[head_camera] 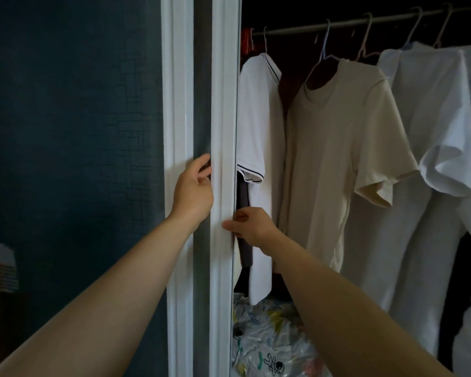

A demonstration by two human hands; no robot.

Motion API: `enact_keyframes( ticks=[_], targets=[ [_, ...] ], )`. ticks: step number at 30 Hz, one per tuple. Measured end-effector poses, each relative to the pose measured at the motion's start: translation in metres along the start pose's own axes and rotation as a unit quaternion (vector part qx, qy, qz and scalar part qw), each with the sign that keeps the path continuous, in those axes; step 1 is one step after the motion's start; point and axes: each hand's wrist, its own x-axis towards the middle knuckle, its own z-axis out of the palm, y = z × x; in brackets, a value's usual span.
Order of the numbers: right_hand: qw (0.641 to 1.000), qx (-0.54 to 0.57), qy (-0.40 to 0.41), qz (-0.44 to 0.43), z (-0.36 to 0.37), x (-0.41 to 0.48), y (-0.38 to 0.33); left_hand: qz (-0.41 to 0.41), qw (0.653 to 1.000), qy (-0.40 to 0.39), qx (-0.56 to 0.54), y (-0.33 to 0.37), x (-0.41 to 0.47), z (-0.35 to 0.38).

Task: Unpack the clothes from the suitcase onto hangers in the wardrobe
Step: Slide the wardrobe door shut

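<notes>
Both my hands are on the white frame point(223, 110) of the sliding wardrobe door. My left hand point(193, 191) grips its left side, fingers curled behind the edge. My right hand point(252, 225) holds its right edge lower down, thumb on the front face. Inside the open wardrobe, a rail point(365, 20) carries hangers with a white polo shirt with dark trim point(256, 126), a cream T-shirt point(337, 148) and white shirts point(433, 118) further right. No suitcase is in view.
A dark blue textured door panel point(74, 131) fills the left. A second white frame strip point(177, 104) runs beside the first. A printed plastic-wrapped bundle point(272, 341) lies on the wardrobe floor. A dark garment point(244, 227) hangs behind the polo.
</notes>
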Motion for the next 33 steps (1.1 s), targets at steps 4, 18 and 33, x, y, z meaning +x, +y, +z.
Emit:
enact_keyframes(
  ticks=[4, 18, 33],
  targets=[
    [1.0, 0.013, -0.003, 0.01, -0.017, -0.003, 0.008, 0.019, 1.0, -0.006, -0.012, 0.003, -0.001, 0.014],
    [0.999, 0.01, 0.022, 0.042, -0.084, -0.04, 0.022, -0.008, 0.994, -0.043, -0.105, 0.017, -0.005, 0.068],
    [0.993, 0.034, 0.051, 0.096, -0.168, -0.088, 0.037, -0.051, 0.97, -0.124, -0.202, 0.046, -0.032, 0.143]
  ],
)
